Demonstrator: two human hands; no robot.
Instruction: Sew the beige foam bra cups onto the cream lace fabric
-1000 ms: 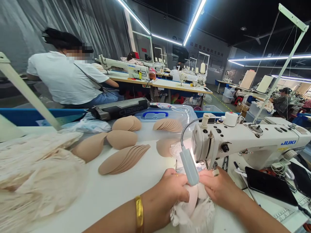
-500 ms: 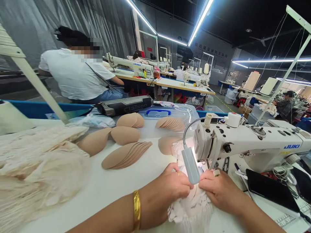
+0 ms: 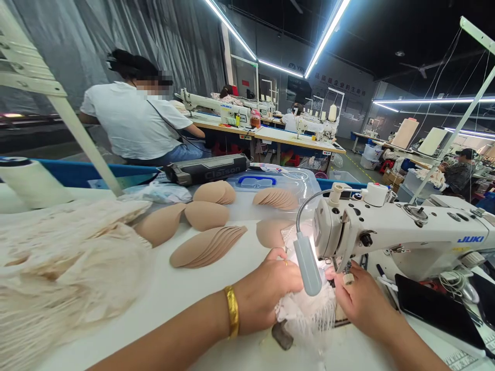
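Note:
A pale fringed lace fabric lies under the head of the white sewing machine, its fringe hanging toward me. My left hand, with a gold bangle at the wrist, is closed on the fabric's left side. At its right edge, by the needle area, my right hand has curled fingers gripping the cloth. A grey lamp on a bent neck hides the needle and part of the fabric. Left of the hands lie a fanned stack of beige pads and a single beige pad.
Cream lace cloth is heaped at left beside a thread cone. Behind the pads stands a clear plastic box with a blue handle. A dark tablet lies at right. A person in white sits ahead.
The fringed fabric has shifted up toward the machine, uncovering a dark patch on the table. My right hand has moved slightly right and up. The whole view has shifted a little.

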